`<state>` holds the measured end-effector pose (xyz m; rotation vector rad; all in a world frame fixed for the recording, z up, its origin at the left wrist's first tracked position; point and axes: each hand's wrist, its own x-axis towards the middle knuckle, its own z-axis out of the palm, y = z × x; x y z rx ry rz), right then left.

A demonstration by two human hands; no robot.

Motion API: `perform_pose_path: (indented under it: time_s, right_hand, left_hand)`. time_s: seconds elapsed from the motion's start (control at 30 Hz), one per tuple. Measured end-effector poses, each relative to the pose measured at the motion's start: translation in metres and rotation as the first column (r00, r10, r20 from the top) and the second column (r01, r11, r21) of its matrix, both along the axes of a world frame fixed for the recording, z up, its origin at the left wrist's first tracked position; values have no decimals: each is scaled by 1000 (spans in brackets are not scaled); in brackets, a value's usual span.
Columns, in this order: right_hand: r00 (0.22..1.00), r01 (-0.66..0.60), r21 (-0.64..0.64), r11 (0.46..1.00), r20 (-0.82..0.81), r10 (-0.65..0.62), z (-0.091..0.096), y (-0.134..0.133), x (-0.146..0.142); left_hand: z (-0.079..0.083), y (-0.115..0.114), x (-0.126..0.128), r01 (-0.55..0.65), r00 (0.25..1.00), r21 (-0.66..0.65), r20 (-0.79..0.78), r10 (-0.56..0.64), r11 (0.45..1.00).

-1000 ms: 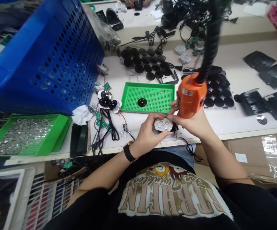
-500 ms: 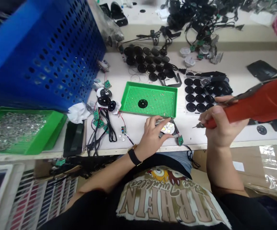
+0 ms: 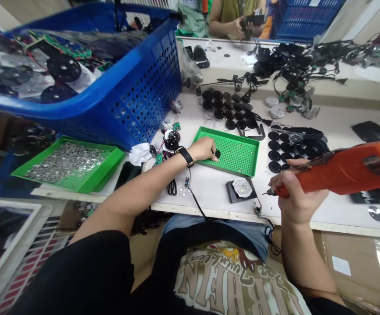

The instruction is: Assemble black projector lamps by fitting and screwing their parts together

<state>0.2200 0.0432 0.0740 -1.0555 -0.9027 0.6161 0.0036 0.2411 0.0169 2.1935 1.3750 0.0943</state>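
My left hand [image 3: 205,148] reaches into the shallow green tray [image 3: 232,162], fingers curled together at a black disc [image 3: 217,154] lying on its perforated floor. The hand covers part of the disc. My right hand [image 3: 297,192] is wrapped around the front of an orange electric screwdriver [image 3: 350,169], its thin bit pointing left. Left of that bit, an octagonal clear lens unit with LEDs [image 3: 242,187] rests on a black square base [image 3: 231,194]. A wire runs from it to a small circuit board [image 3: 258,211] at the table edge.
A blue basket [image 3: 144,83] heaped with parts stands at left, beside a green tray of small metal pieces [image 3: 65,162]. Black discs [image 3: 274,155] lie in rows. Cables and lens units [image 3: 277,113] are farther back. Across the table, a person's hands [image 3: 242,27] hold a dark object.
My left hand has left the lens unit and moved to the black disc in the green tray. My right hand still holds the screwdriver. The view has tilted up and turned left.
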Motion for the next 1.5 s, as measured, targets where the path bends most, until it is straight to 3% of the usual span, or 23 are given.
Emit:
perform_pose_path:
  time_s: [0.37, 0.73, 0.93, 1.1, 1.17, 1.27, 1.37, 1.5]
  right_hand:
    - [997, -70, -87, 994, 21, 72, -7, 2, -4]
    - [994, -99, -96, 990, 31, 102, -8, 0, -6]
    - [992, -118, -121, 986, 27, 122, -8, -1, -5]
    - [989, -137, -172, 976, 40, 146, -2, 9, -5]
    - [982, -154, -247, 957, 65, 175, 1, 13, -6]
    - [973, -180, -319, 930, 82, 217, 4, 16, -11]
    - [976, -191, -311, 931, 41, 214, 9, 13, -15]
    - [975, -215, -319, 923, -16, 222, 14, 9, -16]
  left_hand:
    - [-4, 6, -3, 40, 997, -34, 63, -38, 999]
    - [8, 15, 3, 110, 992, -106, 75, -102, 988]
    - [23, 16, 4, 121, 983, -178, 160, -92, 977]
    - [53, -22, 11, 161, 935, -257, 349, -64, 953]
    - [68, -45, 17, 254, 813, -326, 583, -18, 910]
    - [86, -77, 26, 337, 697, -353, 717, 21, 873]
    - [95, -101, 31, 311, 644, -272, 765, 8, 911]
    - [90, -122, 32, 169, 620, -124, 784, -8, 978]
